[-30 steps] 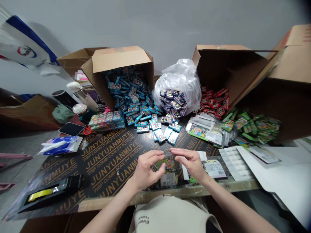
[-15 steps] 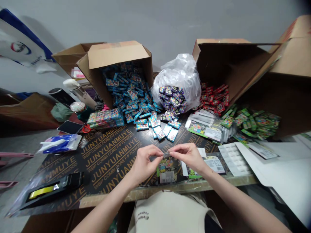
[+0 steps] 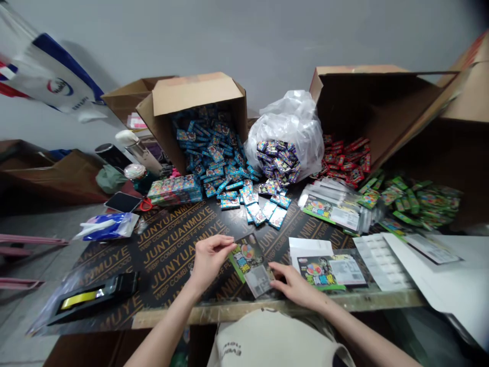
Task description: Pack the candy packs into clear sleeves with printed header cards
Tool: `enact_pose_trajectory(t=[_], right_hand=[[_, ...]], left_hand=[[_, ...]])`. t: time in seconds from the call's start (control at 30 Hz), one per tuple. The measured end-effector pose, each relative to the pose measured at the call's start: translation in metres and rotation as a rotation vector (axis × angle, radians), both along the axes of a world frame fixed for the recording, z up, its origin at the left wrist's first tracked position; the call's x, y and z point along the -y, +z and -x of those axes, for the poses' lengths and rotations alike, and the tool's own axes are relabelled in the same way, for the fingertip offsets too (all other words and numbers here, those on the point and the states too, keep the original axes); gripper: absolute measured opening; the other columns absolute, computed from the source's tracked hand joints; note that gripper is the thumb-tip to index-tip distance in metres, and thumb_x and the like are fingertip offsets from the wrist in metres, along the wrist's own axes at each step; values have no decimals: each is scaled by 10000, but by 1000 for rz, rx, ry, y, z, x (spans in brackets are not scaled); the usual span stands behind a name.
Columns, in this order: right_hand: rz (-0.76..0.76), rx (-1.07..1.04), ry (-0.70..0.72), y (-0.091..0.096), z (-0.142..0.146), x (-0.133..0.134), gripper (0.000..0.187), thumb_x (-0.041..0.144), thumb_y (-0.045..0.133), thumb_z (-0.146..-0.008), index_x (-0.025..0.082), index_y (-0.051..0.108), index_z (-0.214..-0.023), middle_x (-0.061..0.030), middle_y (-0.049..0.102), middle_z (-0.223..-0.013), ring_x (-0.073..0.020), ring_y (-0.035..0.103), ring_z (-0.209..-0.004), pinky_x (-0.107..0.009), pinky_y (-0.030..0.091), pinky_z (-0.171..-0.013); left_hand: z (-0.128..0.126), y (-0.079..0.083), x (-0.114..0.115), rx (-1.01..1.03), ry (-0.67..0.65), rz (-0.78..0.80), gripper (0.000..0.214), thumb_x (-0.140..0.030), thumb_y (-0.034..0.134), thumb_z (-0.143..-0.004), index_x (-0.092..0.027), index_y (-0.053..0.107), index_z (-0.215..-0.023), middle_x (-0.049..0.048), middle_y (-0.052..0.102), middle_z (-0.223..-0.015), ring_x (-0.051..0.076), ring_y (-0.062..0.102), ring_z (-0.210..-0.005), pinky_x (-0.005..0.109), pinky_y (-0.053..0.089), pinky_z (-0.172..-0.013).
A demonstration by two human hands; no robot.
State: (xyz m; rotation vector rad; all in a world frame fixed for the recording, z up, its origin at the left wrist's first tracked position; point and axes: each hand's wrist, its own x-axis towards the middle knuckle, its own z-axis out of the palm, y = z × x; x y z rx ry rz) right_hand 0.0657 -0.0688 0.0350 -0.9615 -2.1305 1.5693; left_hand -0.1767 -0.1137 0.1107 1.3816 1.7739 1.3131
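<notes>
One flat printed packet (image 3: 250, 266), dark with a green edge and a pale label at its lower end, sits slantwise near the front edge of the table (image 3: 171, 255), between the person's two hands. Left hand (image 3: 209, 261): thumb and fingertips drawn together on the packet's upper left corner, pinching it. Right hand (image 3: 295, 286): curled at the packet's right side, low down by the label, thumb and index finger a little apart and touching the edge; cannot tell whether they grip it. Also cannot tell if the packet rests flat or is slightly raised. Just right of the right hand, a second packet (image 3: 316, 272) of like print, partly over a white paper (image 3: 305, 246); beside that, a pale sheet with rows of small pieces (image 3: 383, 262). Farther back, a stack of sleeved packets (image 3: 330, 209). Along the rear, small boxes by colour: blue ones (image 3: 214, 153) spilling from an open carton (image 3: 200, 97), purple ones (image 3: 279, 162) at the mouth of a clear plastic bag (image 3: 292, 122), red ones (image 3: 349, 159), and green ones (image 3: 416, 201) at far right. Left front, a black tape dispenser (image 3: 95, 298) with a yellow roll; behind it, a blue and white pouch (image 3: 109, 227) and a phone (image 3: 123, 202).
</notes>
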Motion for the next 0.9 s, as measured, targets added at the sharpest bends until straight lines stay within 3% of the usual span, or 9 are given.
enact_pose_trajectory(t=[0.1,0.2,0.3,0.4,0.53,0.63,0.7,0.8,0.9], right_hand=[[-93,-11,-68,-4,23,-19,350,301,441,-848,214,491,-1183,-35,614,-830,-175,570,-752,-315,463,-703],[-392,-7,-147,7,47,-67,465,320,494,-810,229,414,-1259,-90,548,-1102,-222,507,-1007,-384,401,-854],[-675,165,-16,14,63,-116,771,303,671,-630,243,337,-1322,-133,337,-1356,-324,282,-1243,-515,244,-967],[-775,239,206,12,77,-141,832,239,708,-556,246,360,-1312,-133,371,-1347,-344,279,-1253,-553,190,-980],[-736,141,214,16,84,-133,472,111,484,-755,174,474,-1222,-124,552,-1164,-232,486,-1108,-393,349,-938],[-592,12,67,34,74,-111,414,154,339,-864,188,393,-1273,-96,533,-1179,-186,511,-1072,-344,391,-908],[-423,-92,105,49,62,-95,424,208,367,-875,225,346,-1298,-63,516,-1185,-173,497,-1079,-330,394,-911],[-244,-96,268,64,43,-76,475,242,411,-870,235,290,-1330,-54,523,-1142,-160,517,-1015,-319,411,-884],[-270,-87,123,64,30,-65,541,320,479,-842,219,275,-1332,-88,477,-1204,-182,498,-1036,-347,389,-906]], left_hand=[[29,-21,9,121,284,33,237,-336,702,-628,-135,664,-746,58,685,-745,189,641,-693,304,519,-677],[52,-43,29,185,462,107,377,-404,714,-578,-121,621,-808,49,667,-706,191,635,-642,312,519,-633],[63,-56,53,-44,465,307,419,-444,694,-574,-159,605,-869,52,665,-736,236,640,-715,364,511,-680],[60,-56,62,-315,475,341,379,-485,642,-620,-203,615,-871,67,657,-874,271,619,-855,395,489,-758],[41,-45,43,-139,332,212,351,-465,586,-699,-171,610,-889,76,648,-899,229,618,-847,345,497,-742],[18,-37,18,121,212,195,413,-430,612,-694,-149,597,-997,89,644,-971,211,600,-908,324,480,-776],[-2,-33,2,310,60,254,413,-431,595,-709,-147,607,-1008,76,654,-944,191,599,-882,286,475,-721],[-31,-33,-14,494,-209,376,302,-413,614,-686,-121,660,-747,11,624,-638,116,552,-591,213,409,-549],[-51,-37,-23,566,-199,411,292,-389,672,-623,-108,613,-569,-43,498,-463,59,405,-434,185,310,-458]])
